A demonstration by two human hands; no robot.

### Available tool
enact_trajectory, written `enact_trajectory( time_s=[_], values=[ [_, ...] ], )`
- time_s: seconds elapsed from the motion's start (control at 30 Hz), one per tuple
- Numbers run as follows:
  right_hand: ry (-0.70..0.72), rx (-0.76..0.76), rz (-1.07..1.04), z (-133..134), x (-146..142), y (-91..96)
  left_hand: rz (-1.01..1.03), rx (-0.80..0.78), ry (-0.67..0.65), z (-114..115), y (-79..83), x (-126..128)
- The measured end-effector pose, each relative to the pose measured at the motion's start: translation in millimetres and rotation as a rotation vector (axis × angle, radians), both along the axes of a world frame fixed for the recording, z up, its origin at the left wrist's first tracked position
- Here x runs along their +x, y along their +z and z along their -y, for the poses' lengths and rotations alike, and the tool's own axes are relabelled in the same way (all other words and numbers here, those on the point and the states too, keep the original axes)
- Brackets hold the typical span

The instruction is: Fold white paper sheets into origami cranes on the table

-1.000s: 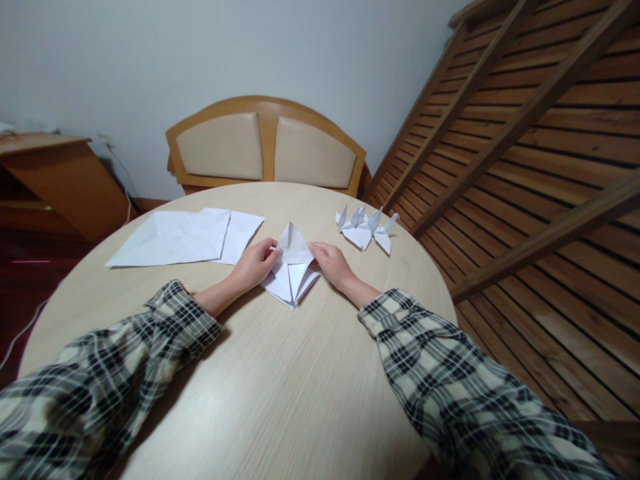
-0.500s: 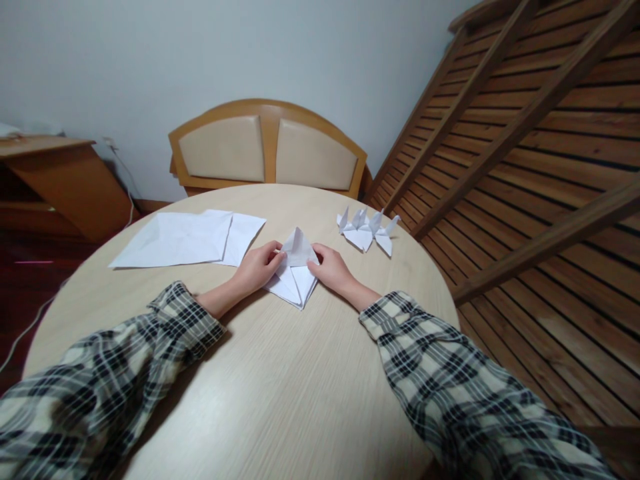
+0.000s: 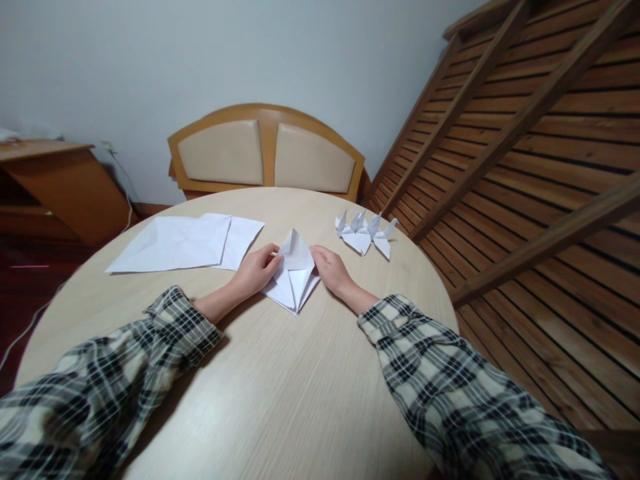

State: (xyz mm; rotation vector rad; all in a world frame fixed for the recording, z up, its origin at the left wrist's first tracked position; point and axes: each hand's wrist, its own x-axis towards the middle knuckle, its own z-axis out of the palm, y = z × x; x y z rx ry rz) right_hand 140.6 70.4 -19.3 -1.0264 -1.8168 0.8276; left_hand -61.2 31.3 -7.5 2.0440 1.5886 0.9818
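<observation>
Inward slant forearms (image 3: 214, 305); left hand (image 3: 257, 271) pinching folded paper (image 3: 295, 272), right hand (image 3: 331, 268) at right edge, grip unclear.

Folded paper (image 3: 299, 257) between the hands, sheets (image 3: 187, 240) left, paper birds (image 3: 364, 240) right

On the table (image 3: 280, 400), the folded paper lies between the left hand (image 3: 257, 270) and the right hand (image 3: 331, 268). To its left, the sheets overlap, the left one on top. The paper birds stand together beyond the right hand, near the table's far right edge. Behind the table is a headboard (image 3: 269, 150), in front of the wall (image 3: 275, 53). A desk (image 3: 55, 173) is at far left; slats (image 3: 575, 150) rise along the right.
</observation>
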Motion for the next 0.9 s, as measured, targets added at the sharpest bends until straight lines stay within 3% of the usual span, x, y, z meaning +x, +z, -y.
enact_trajectory(
  time_s=[0.17,0.4,0.57,0.9],
  values=[
    [-0.073,-0.193,-0.13,-9.0,-0.6,-7.3,-0.008,0.023,0.031,-1.5,-1.5,-1.3],
    [0.071,-0.063,0.022,-5.9,-1.1,-5.4,0.014,0.044,0.028,-2.9,-4.2,-2.4],
    [0.099,0.003,0.064,-3.7,-2.3,-6.9,0.03,0.04,0.025,-1.9,-4.5,-2.3],
    [0.153,-0.069,0.118,-1.1,-2.0,-6.3,0.077,-0.018,-0.064,-0.2,-2.1,-1.2]
  ],
)
